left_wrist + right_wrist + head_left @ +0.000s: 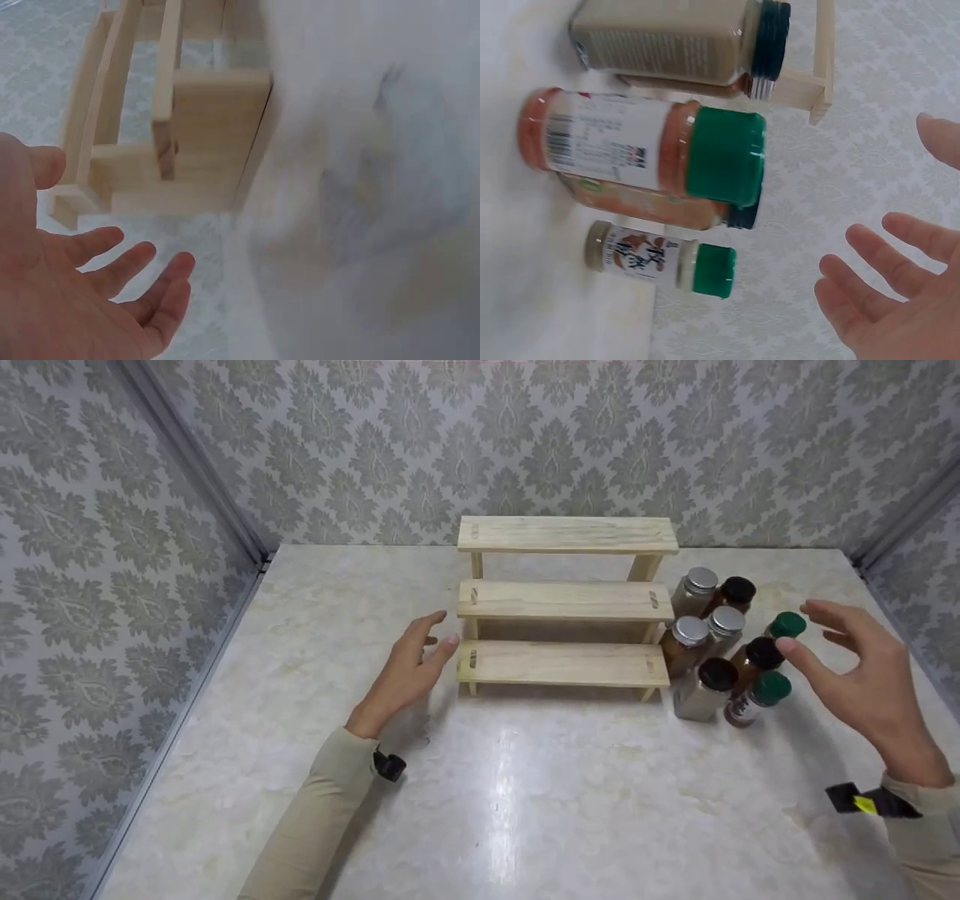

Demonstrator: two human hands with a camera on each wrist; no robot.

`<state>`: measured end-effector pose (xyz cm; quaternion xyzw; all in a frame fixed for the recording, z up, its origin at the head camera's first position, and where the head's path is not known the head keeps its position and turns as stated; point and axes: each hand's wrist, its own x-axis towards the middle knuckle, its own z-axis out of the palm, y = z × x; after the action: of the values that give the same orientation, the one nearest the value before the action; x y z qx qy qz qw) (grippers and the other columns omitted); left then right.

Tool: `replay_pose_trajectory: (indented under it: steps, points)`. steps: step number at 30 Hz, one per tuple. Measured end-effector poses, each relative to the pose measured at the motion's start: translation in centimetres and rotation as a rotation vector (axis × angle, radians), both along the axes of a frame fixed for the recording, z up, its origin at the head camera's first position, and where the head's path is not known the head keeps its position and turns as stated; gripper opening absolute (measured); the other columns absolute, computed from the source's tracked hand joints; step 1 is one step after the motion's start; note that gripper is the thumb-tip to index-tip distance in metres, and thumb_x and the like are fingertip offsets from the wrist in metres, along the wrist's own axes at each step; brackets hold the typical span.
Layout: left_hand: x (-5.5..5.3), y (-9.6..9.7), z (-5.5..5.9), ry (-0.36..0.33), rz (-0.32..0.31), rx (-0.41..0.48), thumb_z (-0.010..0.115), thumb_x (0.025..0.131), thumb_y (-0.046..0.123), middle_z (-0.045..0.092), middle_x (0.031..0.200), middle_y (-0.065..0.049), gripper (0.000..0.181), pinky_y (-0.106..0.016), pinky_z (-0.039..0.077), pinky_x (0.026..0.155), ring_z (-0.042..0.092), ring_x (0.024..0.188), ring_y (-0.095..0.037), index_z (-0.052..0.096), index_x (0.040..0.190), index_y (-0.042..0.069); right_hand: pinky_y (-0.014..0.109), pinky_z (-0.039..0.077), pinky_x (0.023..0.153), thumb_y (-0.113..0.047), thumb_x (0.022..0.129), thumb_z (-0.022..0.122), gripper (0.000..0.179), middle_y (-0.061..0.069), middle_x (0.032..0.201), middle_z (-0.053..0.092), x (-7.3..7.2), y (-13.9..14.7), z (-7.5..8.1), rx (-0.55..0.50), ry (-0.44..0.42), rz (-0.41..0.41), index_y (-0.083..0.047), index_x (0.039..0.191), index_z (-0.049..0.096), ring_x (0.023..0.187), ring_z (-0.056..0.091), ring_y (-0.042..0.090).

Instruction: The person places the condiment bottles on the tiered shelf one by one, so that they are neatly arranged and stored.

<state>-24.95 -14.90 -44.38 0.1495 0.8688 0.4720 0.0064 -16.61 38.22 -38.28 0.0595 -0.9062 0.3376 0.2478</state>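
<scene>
Now both hands point(407, 669) point(870, 679) unclenched, empty, L nr wood rack point(562, 600), R nr jars point(724, 628)

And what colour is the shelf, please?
The shelf is pale beige, clearest in the head view.

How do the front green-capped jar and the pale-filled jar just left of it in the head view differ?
Cap: the front green-capped jar has a green cap, the pale-filled jar a black one. Contents: the green-capped jar's look reddish, the pale-filled jar's beige. Shape: the green-capped jar is round and slimmer, the pale-filled jar squarish and wider. Both stand upright on the table with caps on.
</scene>
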Motion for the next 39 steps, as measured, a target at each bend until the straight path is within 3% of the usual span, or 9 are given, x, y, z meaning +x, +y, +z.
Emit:
replay_pose_trajectory:
  steps: [2,6,9,16,23,32,39]
  points:
    - [0.2,0.4,-0.7,-0.06,-0.023,0.081,0.052,0.114,0.043,0.038,0.17,-0.014,0.066,-0.058,0.047,0.116,0.052,0.144,-0.04,0.033,0.167,0.008,0.008,0.033,0.11,-0.018,0.1,0.078,0.058,0.024,0.149,0.058,0.7,0.2,-0.8,-0.019,0.009,-0.012,-0.008,0.153,0.057,0.142,0.054,0.028]
    - [0.3,0.7,-1.6,-0.221,-0.052,0.258,0.057,0.112,0.036,0.04,0.167,-0.014,0.067,-0.053,0.051,0.113,0.053,0.144,-0.038,0.032,0.167,0.006,0.009,0.037,0.109,-0.017,0.1,0.079,0.059,0.022,0.147,0.058,1.8,0.2,-2.3,-0.061,-0.002,-0.024,-0.01,0.153,0.057,0.131,0.05,-0.01]
    - [0.3,0.9,-1.9,-0.332,-0.049,0.341,0.06,0.111,0.031,0.042,0.163,-0.015,0.066,-0.051,0.054,0.11,0.053,0.144,-0.036,0.033,0.166,0.006,0.007,0.039,0.106,-0.015,0.097,0.082,0.06,0.019,0.145,0.058,2.4,0.2,-3.3,-0.09,-0.018,-0.036,-0.01,0.152,0.058,0.123,0.047,-0.019]
    - [0.2,1.1,-2.3,-0.404,0.037,0.411,0.065,0.109,0.021,0.052,0.153,-0.014,0.055,-0.044,0.058,0.104,0.063,0.131,-0.03,0.046,0.159,0.007,0.003,0.048,0.094,-0.01,0.09,0.088,0.059,-0.005,0.131,0.063,2.7,0.1,-5.5,-0.19,-0.057,-0.047,-0.005,0.143,0.063,0.113,0.06,-0.012]
    - [0.4,1.6,-2.7,-0.463,0.08,0.522,0.068,0.106,0.015,0.054,0.151,-0.013,0.054,-0.041,0.056,0.108,0.061,0.132,-0.028,0.049,0.156,0.006,0.006,0.053,0.088,-0.01,0.09,0.088,0.053,-0.012,0.124,0.063,3.2,0.0,-6.8,-0.243,-0.094,-0.088,0.001,0.137,0.065,0.107,0.064,-0.012]
    - [0.2,1.7,-3.1,-0.47,0.077,0.618,0.068,0.106,0.01,0.054,0.151,-0.017,0.055,-0.033,0.056,0.107,0.059,0.134,-0.028,0.047,0.156,0.0,0.006,0.055,0.085,-0.008,0.09,0.087,0.047,-0.02,0.116,0.065,2.7,-0.2,-7.1,-0.272,-0.092,-0.09,0.002,0.132,0.068,0.103,0.066,-0.01]
    - [0.4,2.1,-3.0,-0.5,0.125,0.642,0.069,0.105,0.007,0.057,0.148,-0.019,0.051,-0.031,0.057,0.1,0.062,0.129,-0.028,0.051,0.152,-0.002,0.005,0.053,0.084,-0.006,0.091,0.086,0.043,-0.023,0.112,0.067,3.0,-0.2,-6.5,-0.254,-0.081,-0.094,0.003,0.13,0.069,0.101,0.066,-0.01]
